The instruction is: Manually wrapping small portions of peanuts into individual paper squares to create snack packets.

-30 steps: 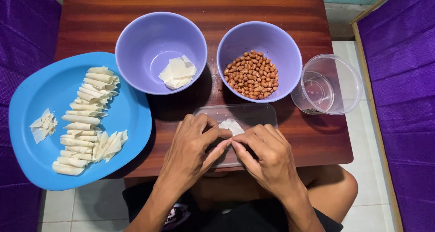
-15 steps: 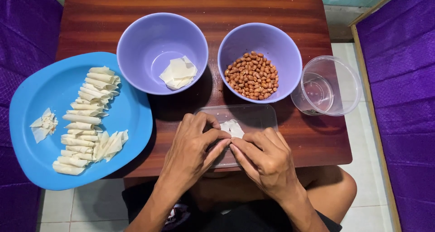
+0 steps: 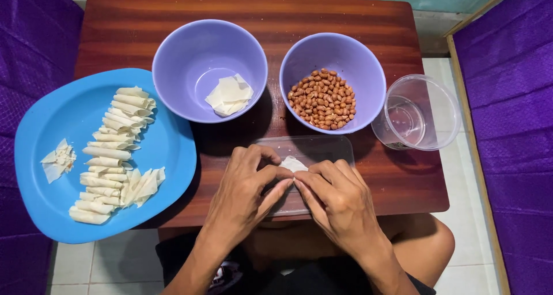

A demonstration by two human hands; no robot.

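while both hands meet over a clear lid (image 3: 322, 148) at the tabletop (image 3: 173, 24) front, left hand (image 3: 245, 191) and right hand (image 3: 340, 200) pinch a white wrapper (image 3: 294, 164) between fingertips. peanut bowl (image 3: 333, 82) behind, rolls (image 3: 115, 151) on blue plate (image 3: 167, 151) left.

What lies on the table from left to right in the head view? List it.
Blue plate of rolled wrappers → purple bowl with flat wrappers → purple bowl of peanuts → clear plastic cup.
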